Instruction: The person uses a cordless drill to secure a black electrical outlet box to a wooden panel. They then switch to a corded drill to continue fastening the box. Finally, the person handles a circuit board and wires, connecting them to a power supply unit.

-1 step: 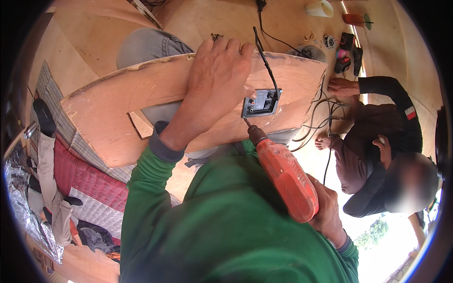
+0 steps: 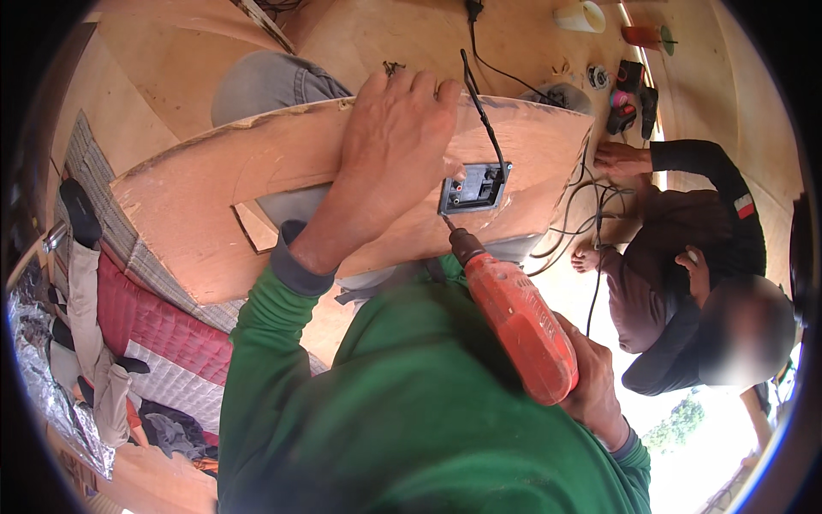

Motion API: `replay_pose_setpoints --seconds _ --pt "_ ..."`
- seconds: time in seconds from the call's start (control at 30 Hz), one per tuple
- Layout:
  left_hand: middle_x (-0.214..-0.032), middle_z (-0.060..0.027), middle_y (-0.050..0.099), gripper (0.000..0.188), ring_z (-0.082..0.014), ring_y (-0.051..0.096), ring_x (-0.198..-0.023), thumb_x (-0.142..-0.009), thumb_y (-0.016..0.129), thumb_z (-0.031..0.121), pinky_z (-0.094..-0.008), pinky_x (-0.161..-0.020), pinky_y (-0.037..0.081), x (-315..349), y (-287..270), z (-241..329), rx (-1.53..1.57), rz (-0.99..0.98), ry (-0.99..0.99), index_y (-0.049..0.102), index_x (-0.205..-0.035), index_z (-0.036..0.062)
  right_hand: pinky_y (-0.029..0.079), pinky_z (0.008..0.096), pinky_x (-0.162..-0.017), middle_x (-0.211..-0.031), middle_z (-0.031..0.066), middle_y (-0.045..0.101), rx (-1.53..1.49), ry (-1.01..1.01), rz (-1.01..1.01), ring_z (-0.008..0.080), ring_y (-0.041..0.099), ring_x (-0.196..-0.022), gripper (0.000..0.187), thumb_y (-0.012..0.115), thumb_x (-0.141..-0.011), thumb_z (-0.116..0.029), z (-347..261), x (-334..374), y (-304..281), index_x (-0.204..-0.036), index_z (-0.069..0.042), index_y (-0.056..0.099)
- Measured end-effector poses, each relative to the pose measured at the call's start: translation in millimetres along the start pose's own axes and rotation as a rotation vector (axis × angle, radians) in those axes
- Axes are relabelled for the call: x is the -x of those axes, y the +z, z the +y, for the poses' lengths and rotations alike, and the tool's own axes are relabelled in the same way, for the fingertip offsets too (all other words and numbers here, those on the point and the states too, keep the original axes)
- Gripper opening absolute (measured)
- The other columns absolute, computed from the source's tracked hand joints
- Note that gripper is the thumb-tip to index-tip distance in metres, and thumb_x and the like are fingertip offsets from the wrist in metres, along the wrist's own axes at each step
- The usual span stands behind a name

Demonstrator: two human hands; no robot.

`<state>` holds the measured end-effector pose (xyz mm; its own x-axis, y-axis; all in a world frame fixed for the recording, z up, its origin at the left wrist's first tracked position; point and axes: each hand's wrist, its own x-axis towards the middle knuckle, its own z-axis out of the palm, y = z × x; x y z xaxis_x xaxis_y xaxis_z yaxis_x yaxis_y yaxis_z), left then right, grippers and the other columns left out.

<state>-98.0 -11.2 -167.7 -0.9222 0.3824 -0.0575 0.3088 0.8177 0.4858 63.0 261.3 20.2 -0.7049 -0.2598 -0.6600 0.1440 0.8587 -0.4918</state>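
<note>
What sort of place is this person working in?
Perhaps a makeshift workshop in a lived-in space: a red drill pointed at a wooden panel suggests the work, red quilted fabric the living.

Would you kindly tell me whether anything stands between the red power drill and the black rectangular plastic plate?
Nothing visible does: the tip of the red power drill in the right hand appears to meet the lower-left corner of the black plastic plate. The left hand lies higher, its thumb near the plate's upper-left edge.

Red quilted cloth (image 2: 171, 319), silvery sheet (image 2: 38, 368), pale cup (image 2: 580, 15)
</note>
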Motion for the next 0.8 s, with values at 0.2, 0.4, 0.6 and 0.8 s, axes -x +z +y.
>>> replay_pose_setpoints --seconds 0.2,0.4,0.6,0.8 --pt "-0.112 -0.0095 0.070 0.076 -0.0284 0.067 -0.113 -0.066 0.101 0.038 -0.0438 -0.099 0.046 0 0 -1 0.007 0.015 0.005 0.069 -0.127 0.0061 0.057 0.0432 -0.070 -0.089 0.0159 0.073 0.072 -0.051 0.012 0.0329 0.074 -0.075 0.093 0.096 -0.081 -0.027 1 -6 0 -0.159 0.006 0.055" --pt "-0.109 -0.0090 0.069 0.075 -0.0279 0.067 -0.111 -0.066 0.101 0.040 -0.0421 -0.097 0.047 -2 1 -5 0.009 0.050 0.028 0.070 -0.124 0.0053 0.057 0.0401 -0.067 -0.087 0.0150 0.074 0.095 -0.085 0.027 0.0291 0.075 -0.071 0.089 0.096 -0.083 -0.026 -1 -15 -1 -0.156 0.007 0.057" --pt "-0.106 -0.0080 0.069 0.070 -0.0263 0.067 -0.108 -0.066 0.100 0.041 -0.0410 -0.093 0.047 -2 2 -4 -0.011 0.050 0.025 0.071 -0.120 0.0057 0.056 0.0388 -0.064 -0.086 0.0137 0.072 0.132 -0.096 0.022 0.0271 0.073 -0.069 0.086 0.095 -0.085 -0.027 -6 -18 -3 -0.155 0.007 0.058" --pt "-0.103 -0.0059 0.070 0.062 -0.0233 0.066 -0.107 -0.070 0.099 0.042 -0.0396 -0.091 0.046 -2 4 -4 -0.042 0.093 0.056 0.072 -0.114 0.0071 0.055 0.0385 -0.064 -0.081 0.0102 0.069 0.251 -0.124 0.041 0.0256 0.071 -0.069 0.084 0.096 -0.084 -0.027 -10 -20 -5 -0.152 0.006 0.061"
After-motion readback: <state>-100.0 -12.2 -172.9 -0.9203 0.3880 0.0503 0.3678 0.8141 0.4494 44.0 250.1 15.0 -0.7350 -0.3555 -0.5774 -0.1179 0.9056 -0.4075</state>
